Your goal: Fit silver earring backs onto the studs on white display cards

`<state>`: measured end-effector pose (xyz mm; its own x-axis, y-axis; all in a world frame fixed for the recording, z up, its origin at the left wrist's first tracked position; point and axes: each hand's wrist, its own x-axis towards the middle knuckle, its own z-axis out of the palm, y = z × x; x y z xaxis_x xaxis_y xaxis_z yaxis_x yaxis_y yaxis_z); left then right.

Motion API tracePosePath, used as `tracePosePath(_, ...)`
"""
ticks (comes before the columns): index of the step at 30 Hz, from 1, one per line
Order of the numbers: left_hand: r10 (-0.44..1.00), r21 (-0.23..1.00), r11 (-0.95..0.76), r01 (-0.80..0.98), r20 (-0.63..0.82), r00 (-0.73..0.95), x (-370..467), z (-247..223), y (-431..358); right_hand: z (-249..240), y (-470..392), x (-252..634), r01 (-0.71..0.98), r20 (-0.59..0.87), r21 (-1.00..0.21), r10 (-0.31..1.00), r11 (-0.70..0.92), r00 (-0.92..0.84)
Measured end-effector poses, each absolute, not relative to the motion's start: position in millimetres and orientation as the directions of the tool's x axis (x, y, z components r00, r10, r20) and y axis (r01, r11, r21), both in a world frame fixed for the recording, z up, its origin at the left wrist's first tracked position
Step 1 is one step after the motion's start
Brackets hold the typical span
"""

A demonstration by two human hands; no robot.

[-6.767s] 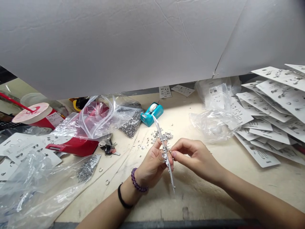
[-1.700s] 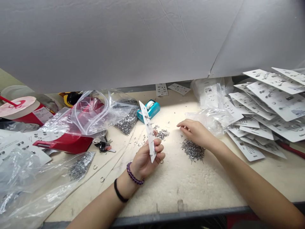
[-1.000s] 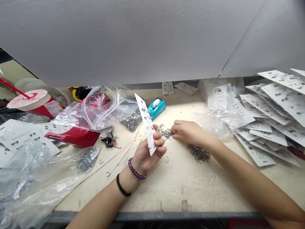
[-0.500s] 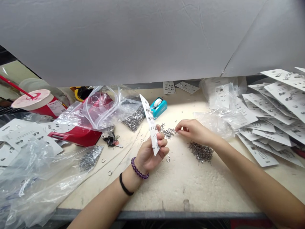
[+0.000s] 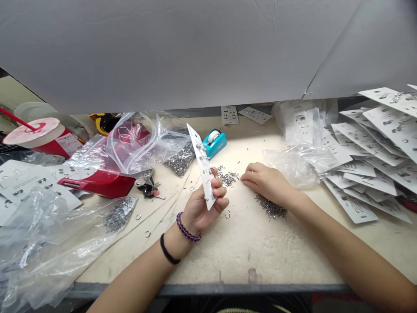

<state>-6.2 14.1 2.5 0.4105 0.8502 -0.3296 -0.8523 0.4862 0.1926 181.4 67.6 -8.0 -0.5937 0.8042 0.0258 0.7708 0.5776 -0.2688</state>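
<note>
My left hand grips a white earring card by its lower part, tilted steeply and seen nearly edge-on. Small metal earrings sit on the card's face. Over the bench, my right hand has its fingertips pressed together at the right edge of a small heap of shiny metal pieces. Whatever those fingertips pinch, if anything, is too small to make out. A darker pile of thin metal bits lies partly under the right hand. One open metal ring rests just right of the left hand.
Stacked earring cards spread along the right side beside crumpled plastic bags. Behind the card stands a teal tape dispenser. To the left are keys, a red tray-like piece, clear bags and a red drink cup.
The view has shifted slightly. My right hand has lowered and its fingers have drawn closer together by the shiny heap. My left hand still holds the card in much the same pose.
</note>
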Motion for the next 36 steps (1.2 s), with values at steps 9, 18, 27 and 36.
tracePosePath(9, 0.837, 0.275, 0.516, -0.811, -0.360, 0.411, 2.6, 2.2, 6.4, 9.8, 27.9, 153.3, 0.304, 0.256, -0.878, 0.899, 0.369, -0.355)
tracePosePath(18, 0.862, 0.430, 0.506, -0.748, -0.292, 0.415, 7.7, 1.5, 0.1, 7.3, 12.2, 141.3, 0.160, 0.291, -0.928, 0.922, 0.337, -0.255)
tracePosePath(27, 0.911, 0.574, 0.407, -0.710, -0.196, 0.364, 9.7, -4.3, 0.0, 7.8, 9.8, 140.7, 0.079, 0.210, -0.968, 0.940, 0.239, -0.270)
tracePosePath(36, 0.932, 0.617, 0.340, -0.709, -0.120, 0.342, 9.1, -15.8, 1.1, 7.3, 9.3, 137.4, -0.138, 0.068, -0.990, 0.939, 0.022, -0.336)
